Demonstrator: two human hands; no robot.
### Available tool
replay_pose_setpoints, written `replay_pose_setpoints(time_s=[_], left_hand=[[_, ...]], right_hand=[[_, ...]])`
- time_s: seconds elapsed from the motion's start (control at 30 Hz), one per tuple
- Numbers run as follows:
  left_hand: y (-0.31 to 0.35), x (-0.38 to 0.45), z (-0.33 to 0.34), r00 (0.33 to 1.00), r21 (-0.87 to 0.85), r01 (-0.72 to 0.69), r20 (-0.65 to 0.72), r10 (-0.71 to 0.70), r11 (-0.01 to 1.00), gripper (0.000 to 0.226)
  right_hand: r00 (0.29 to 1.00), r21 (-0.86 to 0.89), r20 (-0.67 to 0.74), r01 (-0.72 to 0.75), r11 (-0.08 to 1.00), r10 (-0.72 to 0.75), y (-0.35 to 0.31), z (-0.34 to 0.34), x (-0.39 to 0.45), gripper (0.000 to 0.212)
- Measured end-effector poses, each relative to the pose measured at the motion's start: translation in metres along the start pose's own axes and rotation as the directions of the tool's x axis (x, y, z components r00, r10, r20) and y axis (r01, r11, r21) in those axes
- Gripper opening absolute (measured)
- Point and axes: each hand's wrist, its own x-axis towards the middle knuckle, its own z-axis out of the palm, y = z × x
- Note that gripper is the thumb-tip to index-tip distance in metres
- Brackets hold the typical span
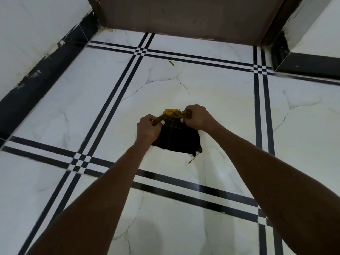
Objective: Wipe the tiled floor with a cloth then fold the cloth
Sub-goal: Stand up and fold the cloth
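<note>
The cloth (177, 138) is a dark square thing with a yellow edge, lying on the white tiled floor (220, 100) roughly in the middle of one big tile. It looks thin, limp and light, so it should bend wherever it's lifted and won't hold a crease unless pressed flat. A loose thread trails off its near right corner, so the edges are probably fraying a bit.

The left hand (149, 128) pinches the far left corner and the right hand (196, 117) pinches the far right one, both with fingers curled tight on the bunched yellow edge. That edge is lifted and stretched between the two hands, while the rest of the cloth hangs down toward the person and lies flat on the tile. Corners seem like the right spot to hold for folding, since they keep the edge straight.

There's a small greenish scrap (171, 63) on the floor farther off, near the brown door (184, 17).
</note>
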Motion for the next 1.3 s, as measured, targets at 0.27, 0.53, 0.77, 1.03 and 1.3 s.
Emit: replay_pose_setpoints(time_s=[0.27,0.53,0.77,1.03,1.3], left_hand=[[0.036,-0.019,-0.012,0.937,-0.015,-0.324,-0.141,0.318,0.946,0.029],[0.094,-0.066,-0.035,0.945,-0.101,-0.225,0.221,0.242,0.969,0.041],[0.149,-0.103,-0.079,0.934,-0.117,-0.241,0.242,0.263,0.963,0.036],[0.272,-0.163,-0.183,0.938,-0.243,-0.129,0.283,0.198,0.961,0.010],[0.448,-0.245,-0.321,0.923,-0.231,0.072,0.384,0.022,0.970,0.018]], right_hand=[[0.978,0.575,0.189,-0.179,0.799,0.083,-0.003,-0.036,-0.039,0.027],[0.969,0.833,0.219,-0.247,0.494,0.114,-0.032,-0.075,-0.068,0.036],[0.961,0.881,0.235,-0.274,0.387,0.145,-0.073,-0.136,-0.102,0.039],[0.951,0.884,0.256,-0.303,0.355,0.175,-0.147,-0.262,-0.176,0.029],[0.988,0.685,0.154,-0.084,0.724,-0.031,-0.255,-0.429,-0.284,0.040]])
